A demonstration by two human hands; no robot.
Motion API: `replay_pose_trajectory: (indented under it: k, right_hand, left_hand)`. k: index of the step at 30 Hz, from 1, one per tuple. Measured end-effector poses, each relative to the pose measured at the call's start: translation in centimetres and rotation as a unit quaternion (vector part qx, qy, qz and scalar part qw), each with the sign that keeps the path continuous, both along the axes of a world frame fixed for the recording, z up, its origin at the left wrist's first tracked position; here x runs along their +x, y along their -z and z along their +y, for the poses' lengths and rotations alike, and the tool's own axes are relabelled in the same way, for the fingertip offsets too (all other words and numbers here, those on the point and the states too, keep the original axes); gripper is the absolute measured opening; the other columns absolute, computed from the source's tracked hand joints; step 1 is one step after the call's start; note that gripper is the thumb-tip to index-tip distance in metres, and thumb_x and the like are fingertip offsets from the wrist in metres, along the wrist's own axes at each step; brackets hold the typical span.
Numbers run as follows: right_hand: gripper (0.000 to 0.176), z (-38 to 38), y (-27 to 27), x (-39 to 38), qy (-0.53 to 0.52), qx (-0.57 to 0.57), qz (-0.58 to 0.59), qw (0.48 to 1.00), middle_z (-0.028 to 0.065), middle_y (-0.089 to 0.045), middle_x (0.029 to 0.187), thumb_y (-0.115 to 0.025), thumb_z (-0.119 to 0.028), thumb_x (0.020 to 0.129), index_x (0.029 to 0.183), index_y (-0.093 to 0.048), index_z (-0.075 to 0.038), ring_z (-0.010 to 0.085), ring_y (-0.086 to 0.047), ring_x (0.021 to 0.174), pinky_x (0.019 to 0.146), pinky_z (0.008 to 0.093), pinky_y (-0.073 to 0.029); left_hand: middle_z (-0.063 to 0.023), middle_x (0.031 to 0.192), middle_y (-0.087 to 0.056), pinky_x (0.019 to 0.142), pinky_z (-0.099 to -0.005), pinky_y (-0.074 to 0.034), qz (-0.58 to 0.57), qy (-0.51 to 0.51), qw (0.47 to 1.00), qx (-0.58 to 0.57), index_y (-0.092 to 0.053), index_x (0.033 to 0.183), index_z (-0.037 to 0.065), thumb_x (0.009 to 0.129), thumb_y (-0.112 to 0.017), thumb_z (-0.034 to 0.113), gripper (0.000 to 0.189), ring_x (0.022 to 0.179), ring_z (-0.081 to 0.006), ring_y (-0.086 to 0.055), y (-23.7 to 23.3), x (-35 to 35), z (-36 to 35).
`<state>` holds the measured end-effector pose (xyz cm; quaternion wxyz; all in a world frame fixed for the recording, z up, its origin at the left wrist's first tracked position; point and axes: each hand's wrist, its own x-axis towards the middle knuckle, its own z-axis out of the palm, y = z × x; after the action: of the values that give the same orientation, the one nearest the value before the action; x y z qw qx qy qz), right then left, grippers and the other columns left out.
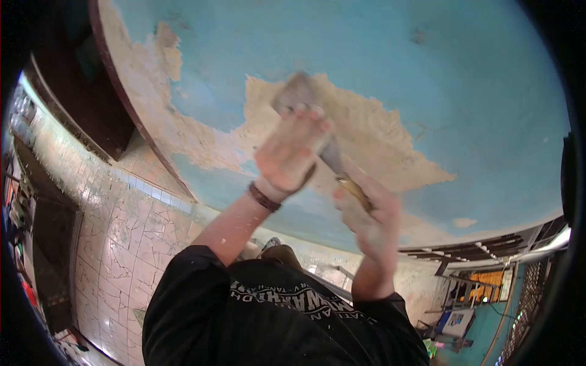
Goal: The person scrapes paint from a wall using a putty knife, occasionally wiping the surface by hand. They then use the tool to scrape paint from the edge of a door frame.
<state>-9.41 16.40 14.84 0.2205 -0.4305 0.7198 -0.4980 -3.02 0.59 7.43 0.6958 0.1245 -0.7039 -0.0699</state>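
Note:
My right hand (371, 222) is wrapped round the yellowish handle of a scraper (331, 155). Its metal shank runs up and to the left, and the broad blade lies against bare plaster on the wall. My left hand (292, 149), with a dark bracelet at the wrist, lies over the blade end, fingers extended and close together, tips near the blade. Part of the scraper is hidden behind this hand. Motion blurs both hands and the blade. Around the tool, a patch of bare beige plaster (378, 137) has ragged edges against blue paint.
The blue-painted wall (476, 79) curves across the upper view. A dark doorway (85, 91) stands at the left above a cracked tile floor (113, 256). Dark furniture (52, 244) is at the far left; a blue-and-white box (456, 322) sits at lower right.

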Motion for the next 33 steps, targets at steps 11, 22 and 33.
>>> replay_pose_trajectory:
  k: [11,22,33]
  right_hand:
    - [0.030,9.7,14.2,-1.2,0.156,0.120,-0.041,0.980,0.0007,-0.053,0.063,-0.067,-0.027,0.089,0.097,-0.060,0.002,0.0086,-0.046,0.056,0.050,0.0248,-0.038]
    - [0.044,12.8,7.0,-1.2,0.169,-0.218,-0.204,0.939,0.0050,-0.048,0.057,-0.036,-0.037,0.103,0.101,-0.054,0.003,0.0099,-0.041,0.044,0.039,0.0232,-0.033]
    - [0.046,11.6,11.5,-5.5,0.169,-0.198,-0.261,0.930,0.0042,-0.045,0.055,-0.038,-0.041,0.102,0.093,-0.052,0.001,0.0118,-0.040,0.040,0.037,0.0253,-0.033]
  left_hand:
    - [-0.0164,0.122,-0.061,0.104,-0.0514,-0.040,-0.218,0.243,0.944,0.050,-0.065,0.111,0.003,0.076,-0.058,-0.005,0.037,0.121,-0.0345,-0.054,9.5,0.2,6.8]
    - [-0.0171,0.113,-0.065,0.103,-0.0498,-0.040,-0.188,0.285,0.939,0.046,-0.065,0.103,0.002,0.079,-0.061,-0.006,0.026,0.115,-0.0341,-0.058,5.4,-1.5,8.9]
    - [-0.0172,0.109,-0.066,0.098,-0.0406,-0.045,-0.188,0.248,0.941,0.130,-0.066,0.102,0.001,0.084,-0.063,0.004,0.019,0.109,-0.0315,-0.062,2.3,-3.1,10.9]
